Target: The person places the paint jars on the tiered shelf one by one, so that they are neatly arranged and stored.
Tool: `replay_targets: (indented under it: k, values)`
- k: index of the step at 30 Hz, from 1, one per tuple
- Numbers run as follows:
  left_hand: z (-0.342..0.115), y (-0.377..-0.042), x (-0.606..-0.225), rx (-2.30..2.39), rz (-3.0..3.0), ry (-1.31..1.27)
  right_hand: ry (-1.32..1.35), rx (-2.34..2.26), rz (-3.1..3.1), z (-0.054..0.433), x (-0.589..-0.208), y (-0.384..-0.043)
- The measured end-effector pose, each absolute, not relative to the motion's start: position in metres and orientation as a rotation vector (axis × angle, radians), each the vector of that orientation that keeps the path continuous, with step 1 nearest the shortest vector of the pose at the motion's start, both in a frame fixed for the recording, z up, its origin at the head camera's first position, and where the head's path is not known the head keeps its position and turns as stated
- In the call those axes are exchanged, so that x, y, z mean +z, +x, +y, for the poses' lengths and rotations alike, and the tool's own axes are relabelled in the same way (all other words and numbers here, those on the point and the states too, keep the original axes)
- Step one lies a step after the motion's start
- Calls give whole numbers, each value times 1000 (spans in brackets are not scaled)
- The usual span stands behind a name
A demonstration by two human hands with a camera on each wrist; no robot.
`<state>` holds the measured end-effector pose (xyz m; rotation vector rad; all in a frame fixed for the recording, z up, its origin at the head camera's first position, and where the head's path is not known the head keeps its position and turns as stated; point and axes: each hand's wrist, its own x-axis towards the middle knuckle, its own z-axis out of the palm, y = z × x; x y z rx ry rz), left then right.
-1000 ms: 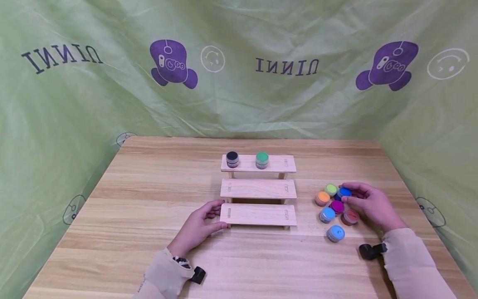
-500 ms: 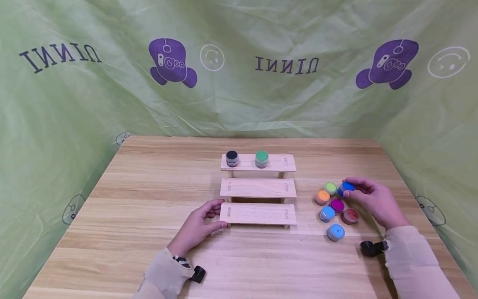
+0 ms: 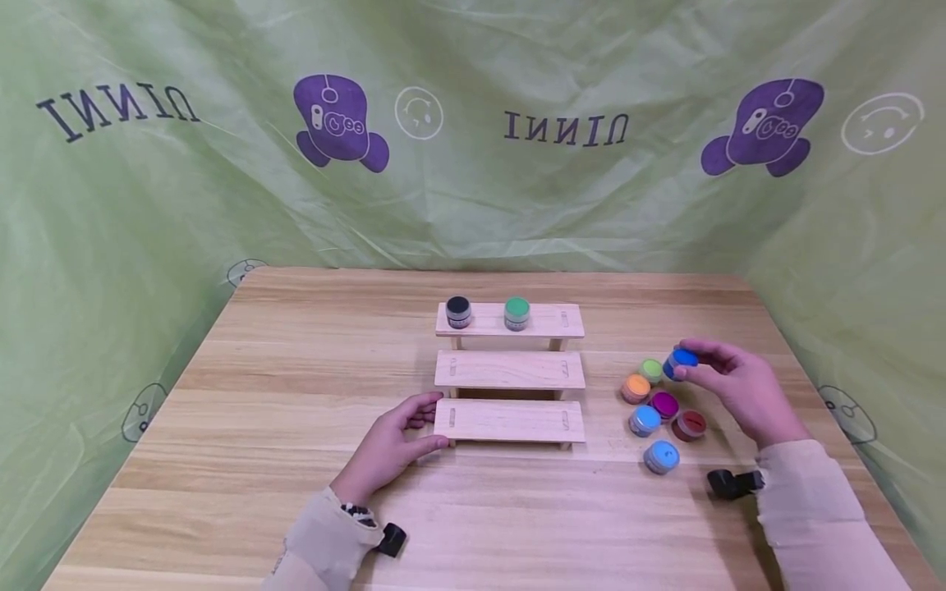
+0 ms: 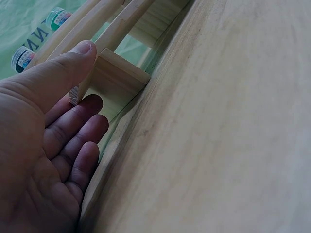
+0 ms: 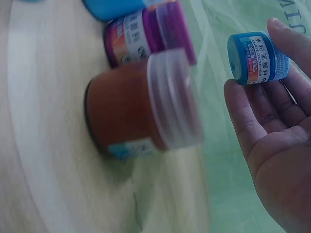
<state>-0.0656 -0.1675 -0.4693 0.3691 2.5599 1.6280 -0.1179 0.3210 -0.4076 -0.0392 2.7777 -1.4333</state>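
Note:
My right hand (image 3: 746,394) pinches a blue paint jar (image 3: 680,364) between thumb and fingers. In the right wrist view the jar (image 5: 253,57) is held up clear of the table, its printed label showing. My left hand (image 3: 392,447) grips the left end of the lowest tier of a three-step wooden display rack (image 3: 510,421), thumb at its front edge and fingers behind. The left wrist view shows the thumb and curled fingers around the board's end (image 4: 112,73). On the top step stand a black jar (image 3: 458,312) and a green jar (image 3: 516,313).
Right of the rack, paint jars cluster on the wooden table (image 3: 296,369): light green (image 3: 650,371), orange (image 3: 636,389), purple (image 3: 663,405), brown-red (image 3: 689,425), and two light blue, one (image 3: 661,456) nearer the front. A green printed curtain (image 3: 473,205) surrounds the table.
My right hand has lifted the blue jar up and slightly away from the cluster. The left hand keeps its place at the rack.

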Motion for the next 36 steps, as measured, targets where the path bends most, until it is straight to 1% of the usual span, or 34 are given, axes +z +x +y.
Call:
replay_targets:
  k: [15,36]
  values:
    - [-167,-65,-470,1643,2542,361,-6,-1463,2844,295,-391,-119]
    - [-168,-66,-472,1640,2544,349,9,-1557,2778,261,-378,-126]
